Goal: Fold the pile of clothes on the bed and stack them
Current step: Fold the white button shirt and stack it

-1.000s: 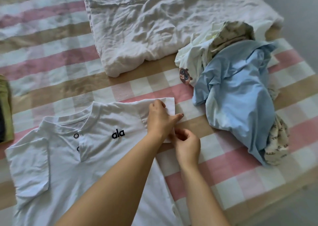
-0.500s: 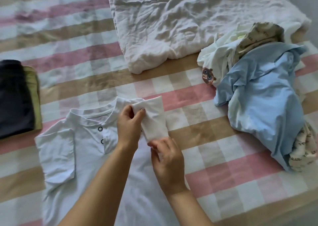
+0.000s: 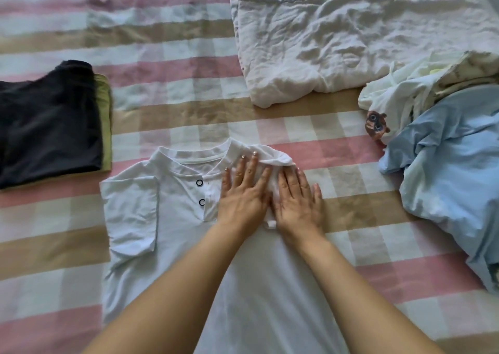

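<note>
Nearest me, the white shirt (image 3: 175,245) lies front up on the bed. Its lower part runs under my forearms and off the bottom of the view, so I cannot see the hem.

My left hand (image 3: 243,191) and right hand (image 3: 299,200) lie flat side by side on the chest of the shirt. The fingers are straight and press down; neither hand grips anything. Under them is the folded-in sleeve (image 3: 272,159), mostly covered by my palms. Only its bunched top edge shows past my fingertips, and a thin strip shows between the hands. A small white tab (image 3: 270,224) pokes out by the heel of my right hand; I cannot tell what it is. My left hand sits just beside the two dark snaps (image 3: 199,183), with its fingertips at the collar (image 3: 194,156). The other sleeve (image 3: 132,213) is also folded onto the body, well apart from my hands.

The checked bed cover (image 3: 351,210) shows bare to the right of the shirt, and again between the collar and what lies beyond.

Further out on the left, a folded dark garment (image 3: 48,127) rests on a green garment (image 3: 106,127). Only the green edge shows, and the stack is cut off at the left. On the right the unfolded pile is cut off too: a light blue piece (image 3: 453,178), a cream piece (image 3: 391,97) with an animal patch (image 3: 375,124), and a patterned piece (image 3: 475,70). Farthest away lies a crumpled white blanket (image 3: 337,35).
</note>
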Tool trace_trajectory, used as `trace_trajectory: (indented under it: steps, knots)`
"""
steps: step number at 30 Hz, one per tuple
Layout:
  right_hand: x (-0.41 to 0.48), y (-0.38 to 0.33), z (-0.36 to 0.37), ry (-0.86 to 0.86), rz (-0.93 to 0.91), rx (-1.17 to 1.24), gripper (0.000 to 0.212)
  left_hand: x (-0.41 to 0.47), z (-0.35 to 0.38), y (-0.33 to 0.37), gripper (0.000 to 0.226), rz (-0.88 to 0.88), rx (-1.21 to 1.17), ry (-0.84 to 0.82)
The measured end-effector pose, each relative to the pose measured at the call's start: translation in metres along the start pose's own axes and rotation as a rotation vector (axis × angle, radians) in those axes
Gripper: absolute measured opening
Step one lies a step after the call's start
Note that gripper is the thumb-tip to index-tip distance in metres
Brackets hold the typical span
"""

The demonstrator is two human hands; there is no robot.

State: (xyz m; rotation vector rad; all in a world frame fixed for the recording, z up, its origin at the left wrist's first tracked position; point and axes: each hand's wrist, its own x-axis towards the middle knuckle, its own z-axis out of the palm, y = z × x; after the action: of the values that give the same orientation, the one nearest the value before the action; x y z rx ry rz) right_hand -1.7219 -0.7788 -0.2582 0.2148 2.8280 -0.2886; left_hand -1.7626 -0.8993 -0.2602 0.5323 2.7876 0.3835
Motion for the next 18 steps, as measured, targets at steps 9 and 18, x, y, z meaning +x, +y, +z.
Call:
trace_trajectory:
  steps: [9,18]
  knots:
    - [0.048,0.005,-0.019,0.144,-0.196,0.047,0.050,-0.013,0.009,0.005,0.066,0.040,0.059,0.049]
    - [0.059,0.003,-0.024,-0.019,0.007,0.000,0.060,-0.040,0.008,0.004,0.088,0.067,0.009,-0.143]
